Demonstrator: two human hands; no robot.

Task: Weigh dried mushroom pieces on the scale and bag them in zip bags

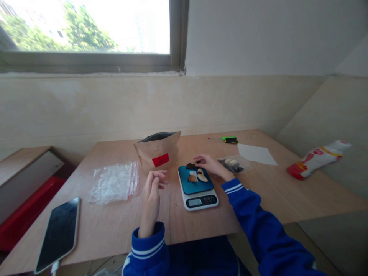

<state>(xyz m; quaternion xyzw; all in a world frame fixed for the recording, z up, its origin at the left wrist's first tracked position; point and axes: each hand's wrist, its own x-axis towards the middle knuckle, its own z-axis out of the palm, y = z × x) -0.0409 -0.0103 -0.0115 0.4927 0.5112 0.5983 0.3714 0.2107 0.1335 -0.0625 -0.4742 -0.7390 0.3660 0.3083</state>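
Note:
A kitchen scale with a blue top and white body stands on the table, its display lit. On its plate lie a brown piece, a pale curved piece and a small white packet. At the plate's back edge my right hand has its fingers closed on a dark flat piece; the exact grip is partly hidden. My left hand hovers left of the scale, fingers loosely bent and apart, holding nothing.
Behind my left hand stands an open brown paper pouch with a red label. Clear zip bags and a phone lie left. Rightward are a filled clear bag, screwdrivers, white paper and a bottle.

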